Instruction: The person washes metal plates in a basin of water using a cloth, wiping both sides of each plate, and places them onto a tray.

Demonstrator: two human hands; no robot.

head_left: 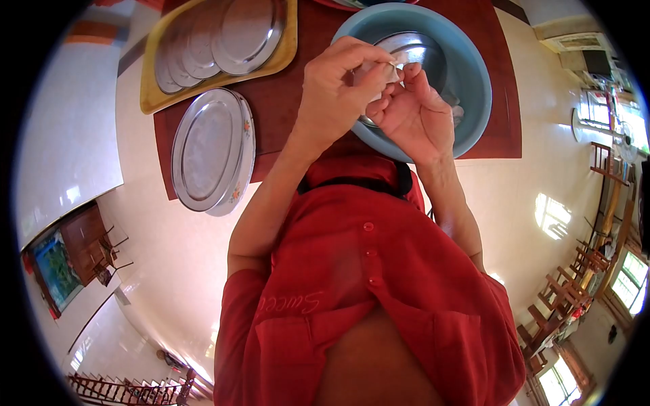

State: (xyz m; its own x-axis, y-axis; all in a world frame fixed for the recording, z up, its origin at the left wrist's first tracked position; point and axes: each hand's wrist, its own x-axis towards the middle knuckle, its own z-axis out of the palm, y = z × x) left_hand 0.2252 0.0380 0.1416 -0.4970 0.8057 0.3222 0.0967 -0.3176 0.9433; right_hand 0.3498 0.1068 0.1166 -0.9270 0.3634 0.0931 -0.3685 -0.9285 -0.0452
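Note:
My left hand (336,88) is seen from the back above a blue basin (477,95), its thumb and index finger pinched on a small pale piece (393,70). Palm up beside it, my right hand (418,120) has its fingers curled and its thumb and fingertips drawn together at the same piece. What exactly the piece is cannot be made out. Below the hands, a round metal dish (430,59) sits inside the basin. Other pale pieces (458,114) lie near the basin's right inner side.
A yellow tray (290,51) with several metal plates (248,34) is at the upper left of the red table (504,125). An oval metal platter (206,149) rests over a flower-patterned dish (248,127) at the table's left edge. Wooden chairs (562,291) stand far right.

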